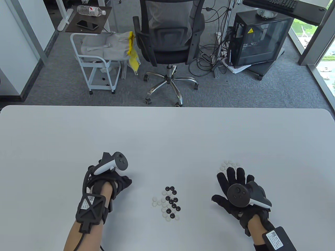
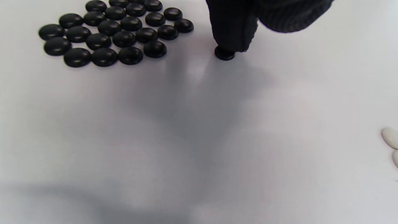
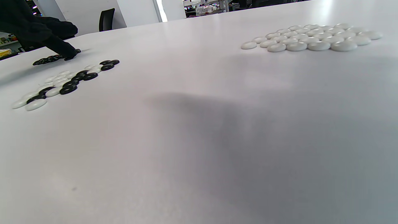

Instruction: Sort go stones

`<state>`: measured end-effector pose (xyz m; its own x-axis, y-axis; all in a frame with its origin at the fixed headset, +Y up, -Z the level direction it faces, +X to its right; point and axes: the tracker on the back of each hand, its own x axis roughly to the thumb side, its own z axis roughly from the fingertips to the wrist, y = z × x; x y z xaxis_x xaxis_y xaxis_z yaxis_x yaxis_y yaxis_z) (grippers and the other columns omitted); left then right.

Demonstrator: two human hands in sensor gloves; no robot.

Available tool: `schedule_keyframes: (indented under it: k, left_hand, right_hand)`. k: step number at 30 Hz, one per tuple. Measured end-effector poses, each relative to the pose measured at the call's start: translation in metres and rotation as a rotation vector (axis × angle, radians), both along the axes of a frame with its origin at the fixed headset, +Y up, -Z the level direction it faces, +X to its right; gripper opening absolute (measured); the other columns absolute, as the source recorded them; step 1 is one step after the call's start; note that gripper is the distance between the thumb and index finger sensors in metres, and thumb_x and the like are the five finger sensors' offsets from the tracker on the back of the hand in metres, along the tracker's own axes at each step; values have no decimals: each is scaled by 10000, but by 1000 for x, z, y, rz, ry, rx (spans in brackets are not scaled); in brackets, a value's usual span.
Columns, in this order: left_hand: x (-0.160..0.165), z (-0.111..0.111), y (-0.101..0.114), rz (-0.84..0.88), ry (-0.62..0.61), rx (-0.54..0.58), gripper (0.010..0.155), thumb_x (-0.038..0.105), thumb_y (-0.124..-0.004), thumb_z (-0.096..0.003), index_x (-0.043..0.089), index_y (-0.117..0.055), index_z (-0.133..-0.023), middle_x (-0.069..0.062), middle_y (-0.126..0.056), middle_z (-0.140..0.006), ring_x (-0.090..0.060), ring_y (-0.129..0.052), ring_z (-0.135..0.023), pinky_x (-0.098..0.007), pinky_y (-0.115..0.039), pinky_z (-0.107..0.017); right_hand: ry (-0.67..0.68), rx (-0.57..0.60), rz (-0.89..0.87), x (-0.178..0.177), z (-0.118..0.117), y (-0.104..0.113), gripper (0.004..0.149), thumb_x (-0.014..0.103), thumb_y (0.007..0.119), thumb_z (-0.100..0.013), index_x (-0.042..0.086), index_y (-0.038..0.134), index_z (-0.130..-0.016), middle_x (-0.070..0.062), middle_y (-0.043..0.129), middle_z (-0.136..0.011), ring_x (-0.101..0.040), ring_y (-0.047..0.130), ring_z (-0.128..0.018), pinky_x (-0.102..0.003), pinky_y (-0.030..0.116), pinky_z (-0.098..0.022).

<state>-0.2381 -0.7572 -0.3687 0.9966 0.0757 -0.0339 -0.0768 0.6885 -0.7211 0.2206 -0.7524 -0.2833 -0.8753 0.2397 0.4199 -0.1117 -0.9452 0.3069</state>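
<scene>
Now my left hand (image 1: 119, 183) presses one black stone (image 2: 224, 54) under a straight fingertip, black pile (image 2: 112, 32) just leftward; right hand (image 1: 235, 188) lies open.

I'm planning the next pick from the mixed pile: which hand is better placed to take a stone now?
Probably the right hand: its fingers are spread and hold nothing. The left hand is busy, a fingertip pressing a small round black stone beside the sorted black stones.
</scene>
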Motion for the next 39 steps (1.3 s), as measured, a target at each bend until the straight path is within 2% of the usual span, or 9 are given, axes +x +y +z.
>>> schedule_keyframes:
  k: [8, 13, 18, 24, 29, 39]
  left_hand:
    - [-19, 3, 2, -66, 45, 3, 633, 528, -546, -527, 343, -615, -1129, -190, 111, -1122, -530, 175, -927, -802, 27, -492]
    - [-16, 5, 12, -71, 29, 29, 642, 527, -546, -528, 334, -601, -1137, -194, 116, -1120, -533, 177, -926, -803, 26, -493]
    - [16, 10, 34, 26, -91, 97, 646, 537, -539, -533, 318, -630, -1134, -217, 78, -1145, -545, 156, -937, -808, 10, -499]
    - [69, 18, 43, 111, -263, 101, 640, 538, -540, -535, 307, -687, -1113, -233, 13, -1169, -558, 101, -958, -814, -28, -517]
    - [104, 21, 36, 148, -347, 74, 640, 532, -540, -536, 304, -680, -1117, -240, 5, -1169, -560, 94, -959, -815, -32, -514]
    - [156, 22, 1, 167, -447, 1, 658, 529, -525, -534, 317, -545, -1156, -250, 60, -1143, -558, 117, -941, -815, -19, -502]
  right_hand:
    - [-2, -9, 4, 0, 0, 0, 866, 515, 484, -616, -63, 161, -1175, -493, 1, -1080, -705, -83, -865, -862, 31, -504]
    - [-2, -10, 3, -1, 0, 0, 866, 515, 483, -617, -63, 159, -1174, -493, -1, -1079, -706, -82, -865, -862, 31, -503]
    - [-2, -13, 5, -1, 0, -1, 869, 516, 484, -615, -63, 159, -1174, -491, 0, -1080, -706, -82, -865, -862, 32, -504]
    - [-1, -3, 0, -1, 0, 0, 866, 515, 483, -617, -63, 159, -1174, -493, -1, -1079, -705, -83, -865, -862, 31, -503]
    - [-1, 10, -5, -1, 0, 1, 865, 515, 484, -616, -60, 156, -1173, -492, -1, -1080, -704, -84, -865, -860, 28, -503]
    - [2, 10, -10, 0, 0, 0, 868, 516, 486, -614, -61, 160, -1174, -490, 0, -1080, -704, -84, -865, -860, 29, -504]
